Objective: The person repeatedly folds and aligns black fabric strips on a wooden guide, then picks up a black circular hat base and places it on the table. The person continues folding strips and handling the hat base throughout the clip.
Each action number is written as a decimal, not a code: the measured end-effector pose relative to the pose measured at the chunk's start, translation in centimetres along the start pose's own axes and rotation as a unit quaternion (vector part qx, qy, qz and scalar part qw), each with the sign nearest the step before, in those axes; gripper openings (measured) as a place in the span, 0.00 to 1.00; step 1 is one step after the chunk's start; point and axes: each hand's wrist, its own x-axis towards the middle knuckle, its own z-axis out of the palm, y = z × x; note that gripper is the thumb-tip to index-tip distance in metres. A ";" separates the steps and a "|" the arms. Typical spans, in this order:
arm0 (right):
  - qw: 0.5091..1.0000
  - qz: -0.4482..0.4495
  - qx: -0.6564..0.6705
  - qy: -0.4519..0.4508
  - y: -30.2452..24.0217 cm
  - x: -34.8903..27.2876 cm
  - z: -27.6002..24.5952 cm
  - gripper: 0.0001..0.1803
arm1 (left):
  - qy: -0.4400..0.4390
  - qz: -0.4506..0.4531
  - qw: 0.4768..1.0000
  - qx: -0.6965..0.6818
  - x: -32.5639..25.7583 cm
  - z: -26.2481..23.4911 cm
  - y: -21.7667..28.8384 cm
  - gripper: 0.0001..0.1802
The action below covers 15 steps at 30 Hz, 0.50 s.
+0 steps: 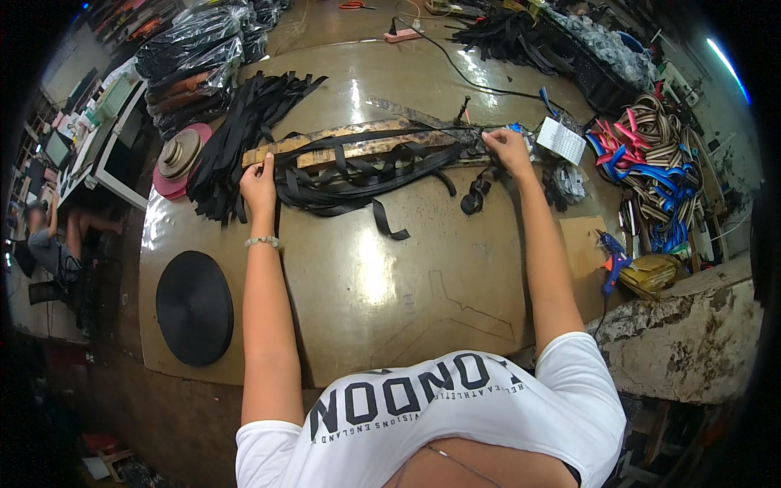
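Observation:
My left hand point(259, 189) is closed at the left end of a worn yellow-brown measuring strip point(354, 150), pinching a black webbing strap. The strap point(303, 145) runs rightward along the strip. Near its other end my right hand point(508, 150) has finger and thumb pinched together on the strap, beside a small dark upright device point(464, 114). Loose cut black straps point(366, 180) lie in a tangle between my hands. A thick bundle of black straps point(244, 134) is heaped beyond my left hand.
A large black webbing roll point(194, 307) lies at the table's left. Plastic-wrapped goods point(195, 61) are stacked at the far left. On the right are a blue glue gun point(616, 262), coiled coloured straps point(659, 163) and a white printed card point(561, 141). A black cable point(464, 75) crosses the back. Another person sits at far left.

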 end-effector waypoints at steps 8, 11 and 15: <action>1.000 -0.008 -0.017 -0.020 -0.2 -0.5 -0.3 0.15 | -0.002 0.004 1.000 -0.004 0.1 0.0 -0.2 0.23; 0.999 0.019 -0.018 -0.032 0.0 -1.0 -0.6 0.14 | -0.007 0.009 1.000 -0.007 0.2 0.1 -0.5 0.25; 0.976 -0.045 -0.212 0.005 -1.9 -2.1 -2.2 0.12 | -0.006 0.021 1.000 0.002 0.2 0.0 -0.7 0.24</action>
